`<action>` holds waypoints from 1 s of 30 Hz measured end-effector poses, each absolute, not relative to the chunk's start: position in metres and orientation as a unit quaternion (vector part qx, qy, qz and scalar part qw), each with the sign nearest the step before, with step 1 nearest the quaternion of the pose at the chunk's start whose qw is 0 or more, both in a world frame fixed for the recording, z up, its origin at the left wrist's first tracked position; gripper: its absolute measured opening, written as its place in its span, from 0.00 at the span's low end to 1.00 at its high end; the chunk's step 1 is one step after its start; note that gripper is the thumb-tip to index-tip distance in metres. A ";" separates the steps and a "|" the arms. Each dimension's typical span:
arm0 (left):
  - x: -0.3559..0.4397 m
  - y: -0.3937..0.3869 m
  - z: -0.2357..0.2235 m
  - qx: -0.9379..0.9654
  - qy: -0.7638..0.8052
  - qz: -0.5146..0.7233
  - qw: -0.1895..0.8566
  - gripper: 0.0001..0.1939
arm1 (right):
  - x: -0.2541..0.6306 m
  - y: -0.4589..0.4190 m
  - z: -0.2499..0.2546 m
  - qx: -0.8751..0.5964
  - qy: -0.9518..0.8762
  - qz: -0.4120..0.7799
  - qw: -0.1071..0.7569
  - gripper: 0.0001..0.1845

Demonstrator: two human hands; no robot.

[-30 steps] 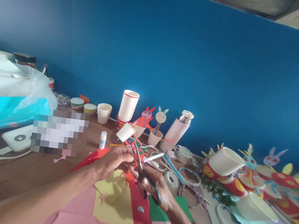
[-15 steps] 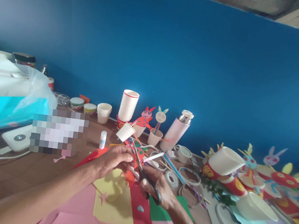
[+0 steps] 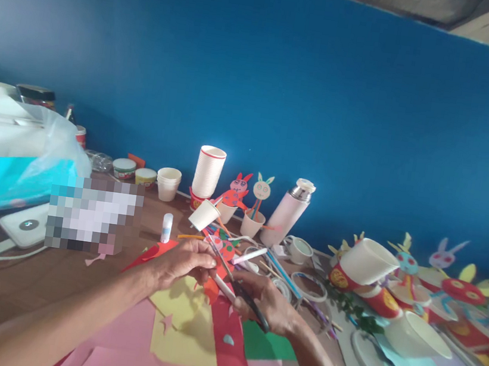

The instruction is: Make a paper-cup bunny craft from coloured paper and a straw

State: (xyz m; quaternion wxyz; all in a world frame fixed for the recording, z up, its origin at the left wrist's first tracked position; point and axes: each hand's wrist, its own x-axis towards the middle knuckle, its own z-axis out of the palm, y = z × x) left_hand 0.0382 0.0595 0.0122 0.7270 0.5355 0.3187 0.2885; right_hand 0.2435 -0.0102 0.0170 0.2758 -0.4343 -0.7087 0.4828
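My right hand [image 3: 264, 301] grips a pair of scissors [image 3: 252, 309] with black handles, fingers wrapped round them. The blades point up and left towards my left hand and look nearly together. My left hand [image 3: 192, 265] is closed in a pinch at the blades; whatever lies between its fingertips is hidden. Beneath both hands are yellow paper [image 3: 187, 343], red paper [image 3: 231, 337] and pink paper [image 3: 125, 335]. A white stick-like piece [image 3: 224, 288] shows between the hands. Just behind them lies a red spotted paper figure [image 3: 226, 248].
A glue stick [image 3: 167, 228] stands left of my hands. Behind are stacked paper cups [image 3: 208, 172], cups with paper rabbits [image 3: 252, 223] and a thermos [image 3: 289, 213]. Tape rolls [image 3: 309, 287] and markers lie right. A white device [image 3: 24, 229] with a cable sits left; more cup figures [image 3: 464, 293] stand far right.
The scissor blades, apart earlier, have come nearly together. My right hand has turned slightly, its handles swinging a little right. The left hand stays almost in place; the view shifts slightly.
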 end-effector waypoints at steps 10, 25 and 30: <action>0.038 0.059 0.011 0.524 0.315 0.298 0.733 0.05 | 0.244 -0.011 0.016 -0.464 -0.694 0.472 0.284 0.17; 0.036 0.058 0.012 0.534 0.319 0.286 0.729 0.05 | 0.249 -0.008 0.015 -0.439 -0.653 0.530 0.315 0.23; 0.038 0.052 0.017 0.566 0.298 0.270 0.720 0.06 | 0.249 -0.006 0.019 -0.404 -0.608 0.515 0.449 0.27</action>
